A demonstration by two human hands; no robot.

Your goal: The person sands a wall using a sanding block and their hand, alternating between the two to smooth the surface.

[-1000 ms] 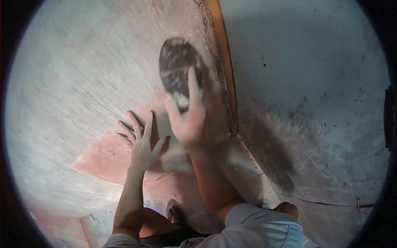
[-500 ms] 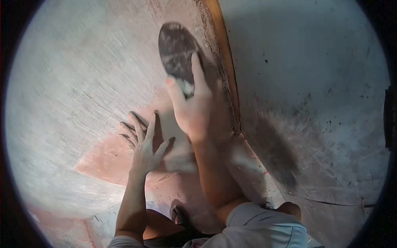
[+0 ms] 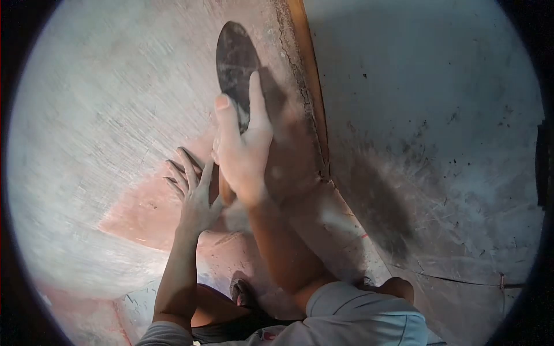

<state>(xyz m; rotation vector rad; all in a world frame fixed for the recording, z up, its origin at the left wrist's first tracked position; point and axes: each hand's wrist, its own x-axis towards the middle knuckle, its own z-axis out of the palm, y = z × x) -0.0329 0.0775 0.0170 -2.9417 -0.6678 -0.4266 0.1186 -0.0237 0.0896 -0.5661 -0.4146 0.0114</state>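
My right hand (image 3: 247, 153) is wrapped round a trowel (image 3: 236, 60) with a dark, dusty oval blade, its thumb and forefinger stretched along the blade. The wooden end of its handle sticks out below the palm. Under the blade lies a curved wall surface (image 3: 144, 92), pale grey with a smooth pinkish patch (image 3: 141, 213). Lower and to the left, my left hand (image 3: 196, 205) rests on the pinkish patch with fingers spread. The right hand and handle overlap part of its thumb and forefinger in this view.
A brown wooden edge strip (image 3: 311, 75) with crumbly material along it borders the surface on the right. Beyond it is a grey-blue, speckled panel (image 3: 427, 75). Below, a shoe (image 3: 242, 291) shows on the floor between my arms. A dark crack-like line (image 3: 461, 282) crosses the lower right.
My right hand and the trowel have shifted left and slightly up, and the blade shows narrower. The handle end has come into view. My left hand stays nearly in place.
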